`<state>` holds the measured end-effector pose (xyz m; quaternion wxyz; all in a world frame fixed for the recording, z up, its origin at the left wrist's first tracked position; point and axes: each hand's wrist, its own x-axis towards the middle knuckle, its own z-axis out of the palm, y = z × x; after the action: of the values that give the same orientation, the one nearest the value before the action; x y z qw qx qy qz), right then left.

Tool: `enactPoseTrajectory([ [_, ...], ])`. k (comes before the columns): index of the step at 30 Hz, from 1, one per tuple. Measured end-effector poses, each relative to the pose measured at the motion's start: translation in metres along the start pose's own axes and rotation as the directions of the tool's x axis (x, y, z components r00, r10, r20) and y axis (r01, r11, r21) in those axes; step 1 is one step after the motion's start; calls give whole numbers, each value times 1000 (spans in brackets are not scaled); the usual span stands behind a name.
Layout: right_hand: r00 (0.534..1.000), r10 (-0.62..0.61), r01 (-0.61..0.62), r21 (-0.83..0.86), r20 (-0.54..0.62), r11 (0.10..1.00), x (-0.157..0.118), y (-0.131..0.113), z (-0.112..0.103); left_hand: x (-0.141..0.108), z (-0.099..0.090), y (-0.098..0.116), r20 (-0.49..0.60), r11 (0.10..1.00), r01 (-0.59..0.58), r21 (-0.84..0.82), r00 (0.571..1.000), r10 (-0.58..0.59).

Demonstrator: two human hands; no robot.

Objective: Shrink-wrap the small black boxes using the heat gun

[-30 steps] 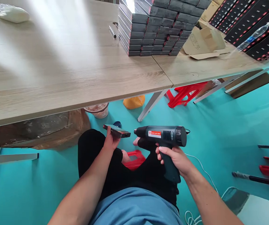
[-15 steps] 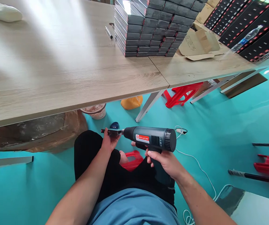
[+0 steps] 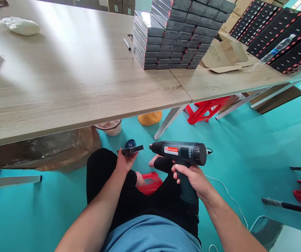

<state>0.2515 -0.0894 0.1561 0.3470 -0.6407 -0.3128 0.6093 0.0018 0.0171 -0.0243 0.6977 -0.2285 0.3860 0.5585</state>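
A dark heat gun [image 3: 182, 152] with a red label is gripped by its handle in my right hand [image 3: 189, 175], its nozzle pointing left. My left hand [image 3: 124, 161] holds a thin black box [image 3: 132, 150] from below, above my left knee. A short gap separates the nozzle from the box. Both hands are over my lap, lower than the table edge. On the table stands a large stack of similar dark boxes [image 3: 176, 45], shiny on top.
The wooden table [image 3: 87, 84] runs across in front of me. On it lie a pen [image 3: 126, 44], a white wrapped packet [image 3: 19, 26] and torn cardboard [image 3: 225, 56]. Below are a bin [image 3: 111, 128], a yellow bag [image 3: 149, 118], a red stool [image 3: 150, 183] and a white cord [image 3: 229, 194].
The heat gun has moved right, away from the box, so a gap has opened. My left hand has tilted the box, its right end now higher. The camera view has shifted slightly.
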Motion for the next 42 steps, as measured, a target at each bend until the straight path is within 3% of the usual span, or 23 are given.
enactPoseTrajectory([
  [4, 996, 57, -65, 130, 69, 989, -7, 3, -13, -1, 1, -1, 26, 1000, 6, -13, 1000, -5],
  [12, 997, 36, -49, 188, 71, 981, -5, 1, -9, -7, 2, 0, 58, 998, -13, 61, 998, 10],
  [19, 996, 62, -72, 151, 67, 986, -15, 2, -29, -13, -1, 0, 100, 965, -10, 261, 995, -17],
  [24, 985, 131, -138, 62, 112, 988, -27, 8, -36, -7, 0, -3, 17, 962, -67, 265, 998, 64],
  [30, 987, 107, -102, -50, 119, 994, -27, 18, -30, -5, -2, -4, 32, 956, -67, 284, 998, 60],
  [34, 973, 83, -71, -60, 214, 996, -28, 25, -21, -7, -3, -5, 49, 949, -53, 311, 998, 39],
  [42, 981, 40, -33, -40, 189, 999, -30, 28, -9, -3, -8, -8, 91, 914, -53, 402, 996, 18],
])
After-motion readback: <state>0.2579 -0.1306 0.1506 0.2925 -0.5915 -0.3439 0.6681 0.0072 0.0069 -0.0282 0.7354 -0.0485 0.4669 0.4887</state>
